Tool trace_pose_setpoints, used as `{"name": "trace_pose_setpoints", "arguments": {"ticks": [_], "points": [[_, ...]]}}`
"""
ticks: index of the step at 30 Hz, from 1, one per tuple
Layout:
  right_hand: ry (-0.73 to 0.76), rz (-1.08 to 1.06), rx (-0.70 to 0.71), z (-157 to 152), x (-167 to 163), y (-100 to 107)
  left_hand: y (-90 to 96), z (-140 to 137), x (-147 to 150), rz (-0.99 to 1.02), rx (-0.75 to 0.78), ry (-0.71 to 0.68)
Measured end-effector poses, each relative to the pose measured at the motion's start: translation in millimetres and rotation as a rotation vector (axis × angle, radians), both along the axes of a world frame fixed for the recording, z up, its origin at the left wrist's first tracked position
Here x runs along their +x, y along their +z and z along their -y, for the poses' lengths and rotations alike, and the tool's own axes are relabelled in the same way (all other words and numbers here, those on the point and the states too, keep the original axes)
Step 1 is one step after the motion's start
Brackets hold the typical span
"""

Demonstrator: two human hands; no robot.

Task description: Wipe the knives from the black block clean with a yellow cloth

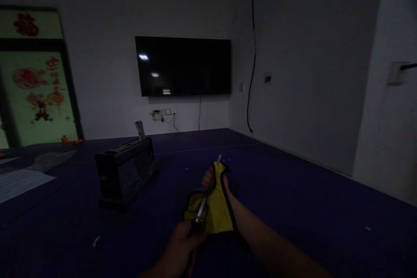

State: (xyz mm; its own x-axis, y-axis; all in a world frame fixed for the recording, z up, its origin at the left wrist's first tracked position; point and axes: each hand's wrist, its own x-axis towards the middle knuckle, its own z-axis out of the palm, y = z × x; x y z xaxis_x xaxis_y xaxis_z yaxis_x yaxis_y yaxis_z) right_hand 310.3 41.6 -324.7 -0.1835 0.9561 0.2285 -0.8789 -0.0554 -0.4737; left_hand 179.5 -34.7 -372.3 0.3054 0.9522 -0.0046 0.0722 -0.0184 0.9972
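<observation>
Spanning the scene, a dark purple surface (pixel 276 182) lies beneath everything. The right forearm (pixel 265 232) slants in from the near right, pointing far and left. At its end, the right hand (pixel 207 177) curls around the far part of a yellow cloth (pixel 219 213). Nearer and left, the left hand (pixel 185 239) grips a dark-handled tool (pixel 201 209), shaft angled far and right. A metal tip (pixel 219 159) pokes past the cloth's far end.
</observation>
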Motion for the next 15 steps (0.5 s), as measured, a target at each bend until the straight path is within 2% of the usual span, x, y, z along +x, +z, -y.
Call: {"name": "trace_pose_setpoints", "arguments": {"ticks": [4, 15], "points": [[0.036, 0.019, -0.018, 4, -8, -5, 2.8, 1, 0, 0.003, -0.012, -0.018], [0.083, 0.055, -0.022, 12, -29, -17, -3.8, -2, 0, 0.024, 0.023, 0.018]]}}
